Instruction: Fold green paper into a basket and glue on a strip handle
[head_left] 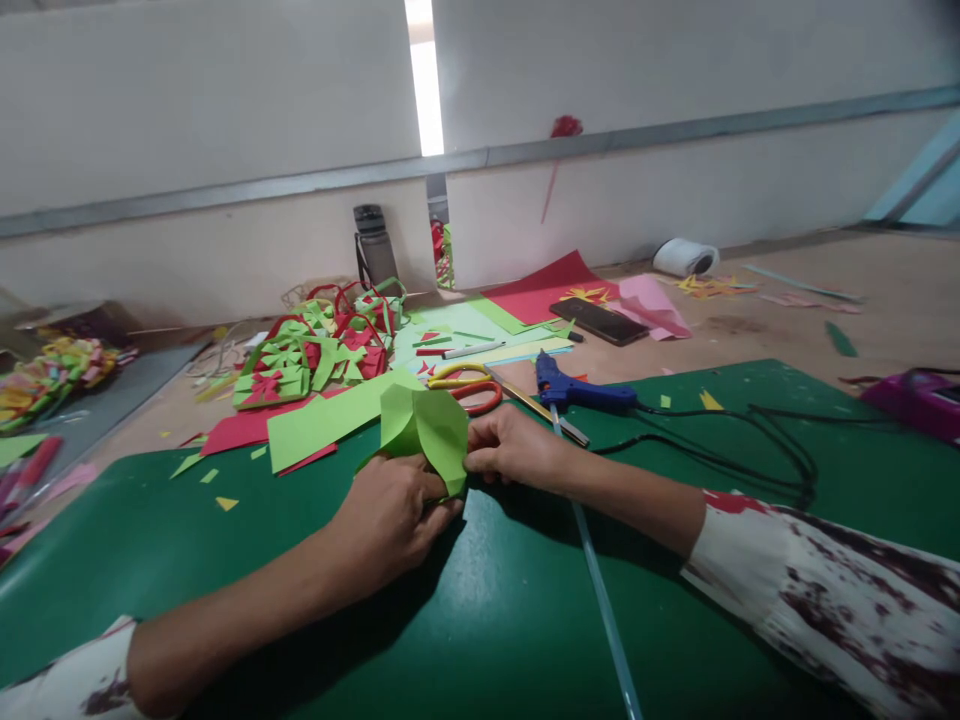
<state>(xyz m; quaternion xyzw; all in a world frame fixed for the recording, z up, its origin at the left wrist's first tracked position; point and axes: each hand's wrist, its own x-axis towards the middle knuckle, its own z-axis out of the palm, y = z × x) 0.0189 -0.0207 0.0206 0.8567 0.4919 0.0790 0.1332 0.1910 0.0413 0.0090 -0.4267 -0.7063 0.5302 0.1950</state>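
At the frame's centre, the left hand (pixel 401 508) had its grip clamped on folded light-green paper (pixel 420 425) over the green worktop (pixel 495 620); the right hand (pixel 511 450) pinched its edge. Shaping seemed underway, calling next for a steady left hold.

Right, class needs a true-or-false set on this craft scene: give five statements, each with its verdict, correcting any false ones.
1. The left hand holds folded green paper, with the right hand at its edge. True.
2. The glue gun is yellow. False: it is blue.
3. The bottle stands upright. True.
4. The phone is in the left hand. False: it lies beyond the green mat.
5. The white roll lies on its side. True.
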